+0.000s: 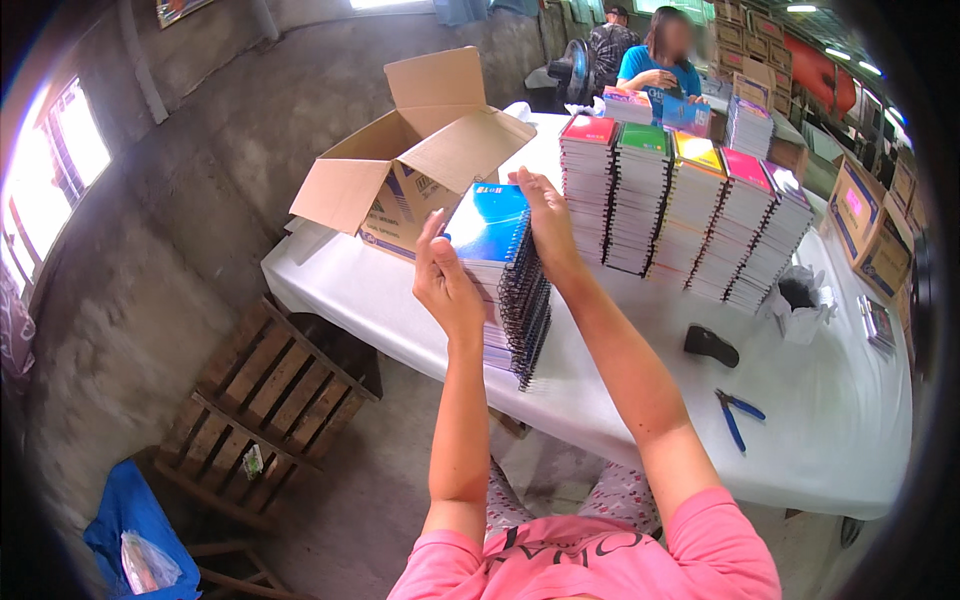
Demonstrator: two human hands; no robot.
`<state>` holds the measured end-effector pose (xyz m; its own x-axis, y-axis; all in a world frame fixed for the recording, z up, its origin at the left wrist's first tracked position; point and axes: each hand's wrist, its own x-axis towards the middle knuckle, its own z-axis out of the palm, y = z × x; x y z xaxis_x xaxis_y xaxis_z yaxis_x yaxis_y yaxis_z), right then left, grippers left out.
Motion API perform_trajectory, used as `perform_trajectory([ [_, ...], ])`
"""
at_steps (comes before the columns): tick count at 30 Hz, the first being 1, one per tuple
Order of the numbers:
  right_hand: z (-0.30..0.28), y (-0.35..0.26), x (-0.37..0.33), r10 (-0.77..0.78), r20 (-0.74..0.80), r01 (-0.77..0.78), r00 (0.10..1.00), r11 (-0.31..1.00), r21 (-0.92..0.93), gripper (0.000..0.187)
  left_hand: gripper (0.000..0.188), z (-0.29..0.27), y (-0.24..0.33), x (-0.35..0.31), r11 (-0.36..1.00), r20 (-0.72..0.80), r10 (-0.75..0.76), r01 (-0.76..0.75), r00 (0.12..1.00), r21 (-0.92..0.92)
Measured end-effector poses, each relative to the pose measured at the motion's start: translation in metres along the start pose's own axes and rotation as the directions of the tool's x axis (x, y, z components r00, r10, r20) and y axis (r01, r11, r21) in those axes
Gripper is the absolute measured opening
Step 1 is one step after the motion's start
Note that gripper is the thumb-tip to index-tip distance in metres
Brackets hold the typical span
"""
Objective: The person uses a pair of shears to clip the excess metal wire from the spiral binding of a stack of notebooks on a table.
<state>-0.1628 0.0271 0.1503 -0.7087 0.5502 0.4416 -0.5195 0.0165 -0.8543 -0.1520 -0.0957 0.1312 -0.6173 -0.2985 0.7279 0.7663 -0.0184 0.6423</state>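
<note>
A tall stack of spiral notebooks with a blue cover on top stands near the table's front edge, wire bindings toward the right. My left hand is at its left side, fingers stretched upward. On the other side my right hand lies flat along the upper right edge, fingers extended. Both palms face the stack, and neither hand has its fingers wrapped around a notebook. Just beyond the stack is an open cardboard box with its flaps spread; its inside is mostly hidden.
Several notebook stacks with coloured covers line the white-covered table. To the right lie blue-handled pliers, a dark object and a plastic bag. A person in blue works across the table. A wooden slatted piece stands at left.
</note>
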Motion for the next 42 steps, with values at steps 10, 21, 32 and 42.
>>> perform_trajectory([
  [10, 0.005, 0.013, -0.003, -0.128, -0.138, 0.123, 0.982, 0.991, -0.043, 0.034, 0.056, 0.002, 0.003, -0.003, 0.991, 0.035, -0.135, 0.135, 0.990, 0.021],
  [21, -0.156, 0.157, -0.012, 0.401, 0.033, -0.370, 0.915, 0.871, -0.324, 0.057, 0.059, -0.100, -0.077, -0.049, 0.862, 0.350, -0.466, 0.507, 0.813, -0.029],
  [32, -0.101, 0.169, -0.085, 0.355, 0.182, -0.008, 0.917, 0.474, -0.881, 0.048, 0.060, -0.095, -0.123, -0.136, 0.676, 0.409, -0.608, 0.174, 0.680, 0.716],
  [42, -0.117, 0.162, -0.128, 0.110, 0.148, 0.042, 0.983, 0.650, -0.759, 0.026, 0.041, -0.113, -0.140, -0.148, 0.781, 0.576, -0.453, -0.008, 0.680, 0.624],
])
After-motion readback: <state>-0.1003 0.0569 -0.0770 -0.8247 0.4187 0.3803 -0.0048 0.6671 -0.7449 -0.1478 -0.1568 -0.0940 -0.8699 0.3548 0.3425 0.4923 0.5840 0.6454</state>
